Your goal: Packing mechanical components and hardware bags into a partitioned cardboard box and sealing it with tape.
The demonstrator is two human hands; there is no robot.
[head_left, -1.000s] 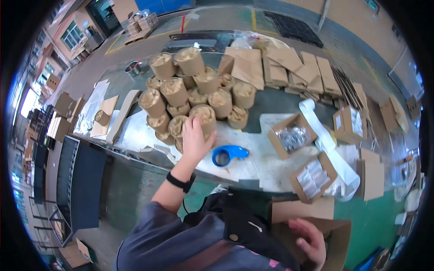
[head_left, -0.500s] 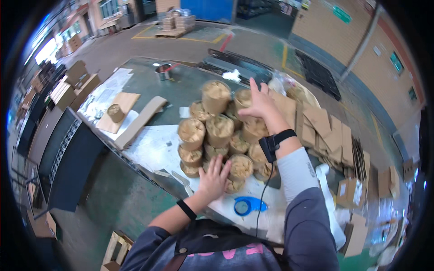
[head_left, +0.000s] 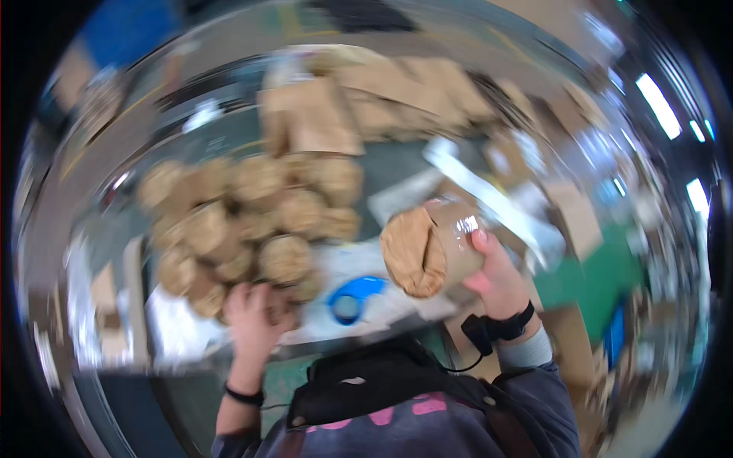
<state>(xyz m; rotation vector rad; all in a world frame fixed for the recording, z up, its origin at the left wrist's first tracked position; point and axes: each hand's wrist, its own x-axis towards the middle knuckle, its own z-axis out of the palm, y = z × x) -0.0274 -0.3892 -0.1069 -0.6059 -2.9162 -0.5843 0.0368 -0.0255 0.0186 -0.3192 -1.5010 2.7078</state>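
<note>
My right hand (head_left: pixel 500 281) grips a brown paper-wrapped cylinder (head_left: pixel 416 248), held tilted above the right part of the table. Its folded paper end faces left, and shiny clear tape shows on its side. To the left stands a stacked group of similar brown paper-wrapped cylinders (head_left: pixel 286 258). At the near edge of that group is my left hand (head_left: pixel 256 319), fingers apart and somewhat blurred, close to or touching the lowest cylinders. A blue object with a round opening (head_left: pixel 359 298), looking like a tape dispenser, lies between my two hands.
Flat brown cardboard pieces (head_left: pixel 405 95) are piled along the far side of the table. A long white strip (head_left: pixel 492 198) lies at the right, beside open cardboard boxes (head_left: pixel 569 217). A long cardboard piece (head_left: pixel 135 298) is at the left. Green floor (head_left: pixel 611 275) shows at the right.
The view has swung to the right. My right hand has moved from the far side of the stack to the right and now holds a wrapped cylinder. The left hand stays by the stack's near edge.
</note>
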